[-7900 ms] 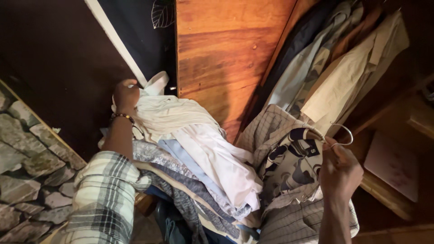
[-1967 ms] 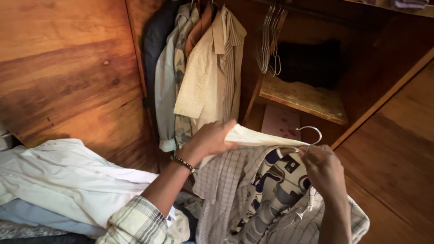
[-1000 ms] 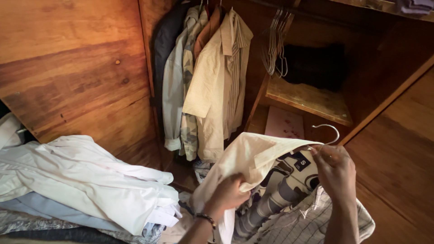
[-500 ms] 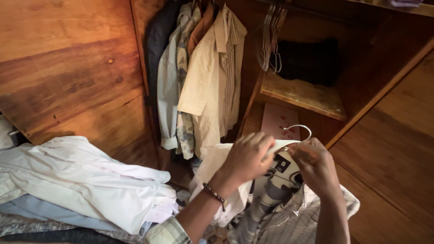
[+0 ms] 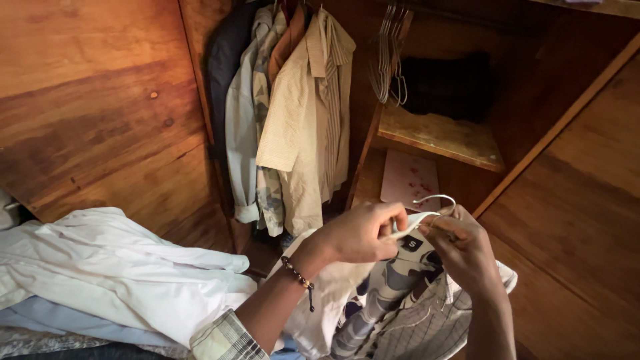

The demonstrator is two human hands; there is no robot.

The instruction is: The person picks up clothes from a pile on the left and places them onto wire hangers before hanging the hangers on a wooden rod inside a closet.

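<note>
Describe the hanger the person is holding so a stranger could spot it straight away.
Start at the open wooden wardrobe with shirts hanging inside, then drop to the two hands in front of it. The thin white wire hanger hooks up between the left hand and right hand. Unlike the bare hangers on the rail, it carries a cream shirt.

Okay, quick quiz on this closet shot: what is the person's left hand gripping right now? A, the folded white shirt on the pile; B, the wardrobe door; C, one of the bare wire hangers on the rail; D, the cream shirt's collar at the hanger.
D: the left hand pinches the cream shirt by its collar at the hanger, which the right hand holds.
</note>
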